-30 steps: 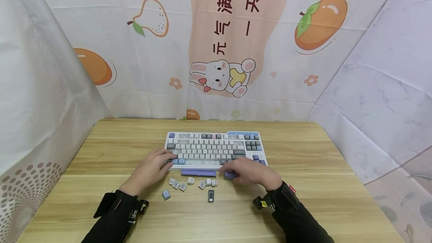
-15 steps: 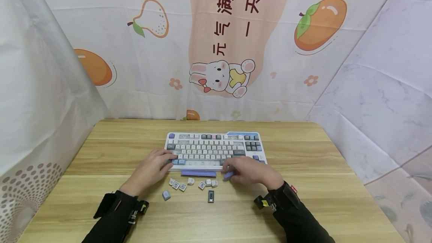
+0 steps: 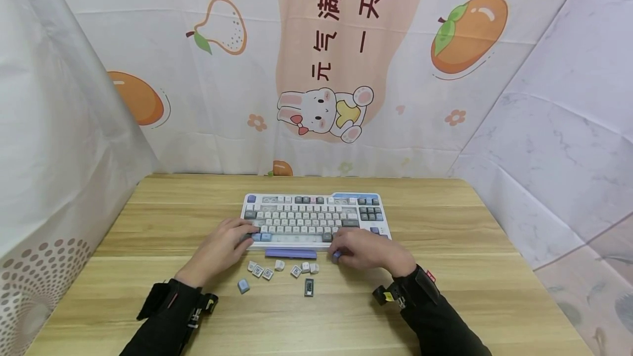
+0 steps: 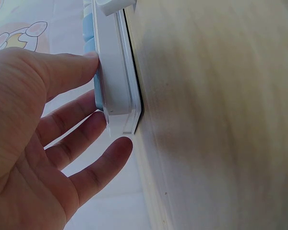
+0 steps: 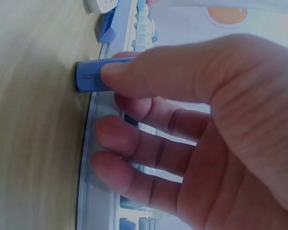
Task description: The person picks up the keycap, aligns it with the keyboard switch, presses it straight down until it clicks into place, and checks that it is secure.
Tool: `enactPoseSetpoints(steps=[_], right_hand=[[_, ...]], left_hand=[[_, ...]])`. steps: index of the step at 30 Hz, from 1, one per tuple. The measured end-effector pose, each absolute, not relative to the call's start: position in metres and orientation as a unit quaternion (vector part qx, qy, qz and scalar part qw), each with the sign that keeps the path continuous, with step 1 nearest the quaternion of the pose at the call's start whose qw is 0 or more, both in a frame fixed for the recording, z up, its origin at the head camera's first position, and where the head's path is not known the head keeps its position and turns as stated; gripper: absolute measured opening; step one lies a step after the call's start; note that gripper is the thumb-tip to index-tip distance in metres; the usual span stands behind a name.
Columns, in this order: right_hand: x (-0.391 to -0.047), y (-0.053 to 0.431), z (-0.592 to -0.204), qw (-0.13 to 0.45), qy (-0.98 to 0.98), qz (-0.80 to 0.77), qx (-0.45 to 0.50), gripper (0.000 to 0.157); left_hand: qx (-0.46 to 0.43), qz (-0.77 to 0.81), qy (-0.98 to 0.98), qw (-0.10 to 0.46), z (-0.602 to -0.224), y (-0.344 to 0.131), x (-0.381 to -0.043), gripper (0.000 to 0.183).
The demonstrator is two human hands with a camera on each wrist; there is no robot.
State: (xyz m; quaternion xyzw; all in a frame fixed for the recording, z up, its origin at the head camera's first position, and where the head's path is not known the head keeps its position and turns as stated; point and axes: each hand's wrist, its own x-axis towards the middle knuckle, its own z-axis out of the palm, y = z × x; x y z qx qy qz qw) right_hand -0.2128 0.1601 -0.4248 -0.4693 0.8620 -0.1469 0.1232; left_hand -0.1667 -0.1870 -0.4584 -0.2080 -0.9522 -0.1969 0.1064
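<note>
On the table (image 3: 445,295), taking 12 o'clock as away from the person, the keyboard (image 3: 301,223) runs lengthwise 9 to 3 o'clock. The left hand (image 3: 220,246), fingers loosely bent and spread, touches its 8 o'clock corner, just as in the earlier frames. The right hand (image 3: 368,250), at the keyboard's 4 o'clock, pinches the purple key between thumb and forefinger, other fingers loosely curled. The purple bar (image 3: 290,254) lies 9 to 3 just off the near edge. The purple key (image 5: 92,76), at the keyboard's 5 o'clock, is tipped on end: in the right wrist view its free end points to 9 o'clock, tableward. A second ago its length lay 9 to 3; now the head view shows a short stub. From the bar, the dark piece (image 3: 309,287) lies at 5 o'clock, the blue key (image 3: 243,285) at 8.
</note>
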Motion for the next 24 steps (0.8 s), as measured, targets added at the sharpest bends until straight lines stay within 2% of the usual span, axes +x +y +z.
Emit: enactPoseSetpoints(steps=[5,14,24], right_hand=[[-0.212,0.1583,-0.4262,0.124,0.854,-0.147,-0.484,0.02],[-0.2121,0.1537,-0.4279,0.133,0.852,-0.166,-0.478,0.045],[-0.2098,0.1534,-0.4287,0.153,0.874,-0.179,-0.424,0.029]], left_hand=[[-0.209,-0.198,-0.952,0.107,-0.4581,-0.1866,-0.167,0.028],[-0.207,-0.198,-0.952,0.105,-0.4576,-0.1864,-0.1669,0.028],[-0.204,-0.198,-0.953,0.105,-0.4576,-0.1861,-0.1667,0.028]])
